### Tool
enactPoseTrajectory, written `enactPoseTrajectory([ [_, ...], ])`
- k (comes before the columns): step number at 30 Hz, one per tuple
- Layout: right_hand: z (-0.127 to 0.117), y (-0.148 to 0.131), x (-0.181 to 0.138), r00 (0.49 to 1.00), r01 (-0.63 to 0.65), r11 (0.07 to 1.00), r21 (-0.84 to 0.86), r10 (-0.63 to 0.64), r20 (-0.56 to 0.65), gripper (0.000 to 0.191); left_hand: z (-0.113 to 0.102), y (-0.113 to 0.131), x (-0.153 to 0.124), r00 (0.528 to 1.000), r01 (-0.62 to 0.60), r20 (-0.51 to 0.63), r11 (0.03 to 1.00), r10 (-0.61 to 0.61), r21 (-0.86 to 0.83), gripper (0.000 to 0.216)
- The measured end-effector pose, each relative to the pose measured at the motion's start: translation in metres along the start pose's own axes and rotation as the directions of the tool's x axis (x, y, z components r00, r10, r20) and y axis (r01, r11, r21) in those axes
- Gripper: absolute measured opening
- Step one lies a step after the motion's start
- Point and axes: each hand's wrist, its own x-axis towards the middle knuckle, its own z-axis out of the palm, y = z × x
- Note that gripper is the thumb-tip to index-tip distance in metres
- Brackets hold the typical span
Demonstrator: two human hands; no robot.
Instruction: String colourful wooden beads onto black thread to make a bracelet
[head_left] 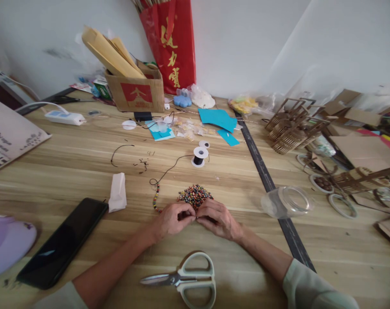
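Observation:
Both hands meet fingertip to fingertip at the near edge of a pile of small multicoloured beads. My left hand is closed in a pinch on the beaded cord, whose strung part curves out from behind it. Thin black cord leads from the beads to a white spool wound with black. My right hand also pinches, its fingertips touching or almost touching the left ones; whatever it grips is too small to make out. Scissors with pale handles lie nearer to me, their blades pointing left.
On the left lie a black phone and a folded white paper. A clear plastic jar lies on its side at right, near small bamboo baskets. Behind are blue paper pieces, a cardboard box and a red bag.

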Motion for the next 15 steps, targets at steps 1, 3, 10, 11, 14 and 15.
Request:
enactPoseTrajectory([
  [1,0.0000,0.0001,0.0001,1.000,-0.001,1.000,-0.004,0.001,-0.002,0.006,-0.0002,0.0001,-0.0001,1.000,0.001,0.004,1.000,-0.001,-0.001,0.008],
  [3,-0.0003,0.0004,0.0002,1.000,0.002,1.000,-0.020,-0.002,-0.010,0.006,-0.0004,0.0001,-0.0004,1.000,0.001,0.003,1.000,-0.001,-0.007,0.008],
  [10,-0.0003,0.0026,-0.0019,1.000,0.014,0.997,-0.078,-0.015,-0.015,0.010,-0.0002,-0.0010,-0.0011,1.000,-0.004,-0.008,1.000,0.004,-0.022,0.008],
  [11,-0.0001,0.0030,-0.0023,1.000,0.015,0.997,-0.079,-0.016,-0.012,0.010,-0.0001,-0.0012,-0.0010,1.000,-0.006,-0.010,1.000,0.006,-0.019,0.008],
  [14,0.0001,0.0035,-0.0030,1.000,0.018,0.997,-0.078,-0.019,-0.009,0.009,-0.0002,-0.0013,-0.0008,1.000,-0.009,-0.008,1.000,0.009,-0.023,0.008],
  [15,0.0000,0.0034,-0.0030,1.000,0.018,0.997,-0.077,-0.018,-0.005,0.009,-0.0003,-0.0011,-0.0008,1.000,-0.009,-0.007,1.000,0.008,-0.026,0.008],
])
